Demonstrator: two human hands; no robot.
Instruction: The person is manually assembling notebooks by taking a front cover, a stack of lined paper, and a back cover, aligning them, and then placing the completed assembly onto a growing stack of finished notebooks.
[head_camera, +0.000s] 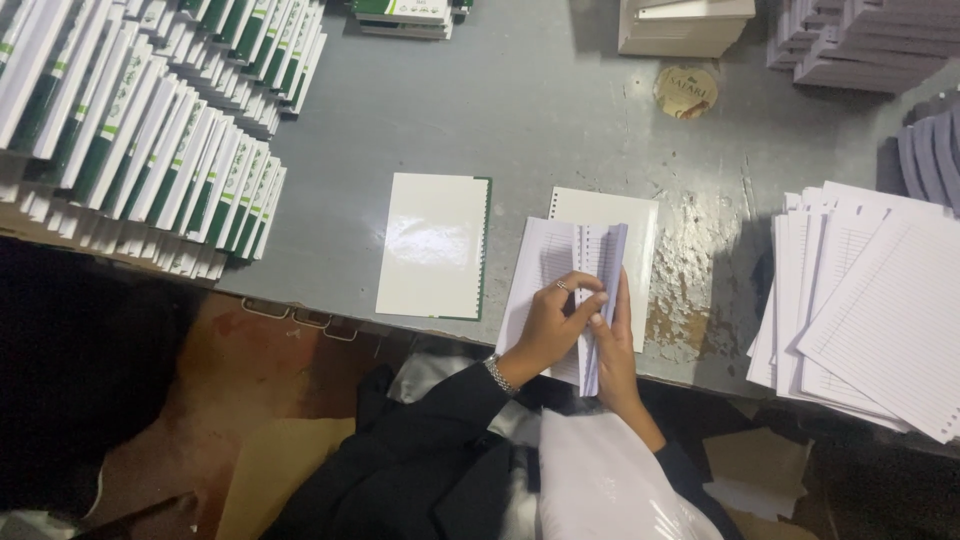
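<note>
My left hand (548, 325) and my right hand (615, 345) both grip a stack of punched, lined white sheets (598, 262), stood on edge at the near side of the grey table (560, 130). The left hand, with a ring and a wrist bracelet, presses the sheets from the left; the right hand holds them from the right and beneath. More lined sheets (538, 270) lie flat under my hands. A glossy white cover (435, 245) with a dark green edge lies flat just to the left.
Rows of finished green-and-white notebooks (150, 130) fill the far left. Fanned piles of lined sheets (870, 300) lie at the right. Paper stacks (680, 25) and a round lid (686, 90) sit at the back. Clear plastic (600, 480) rests on my lap.
</note>
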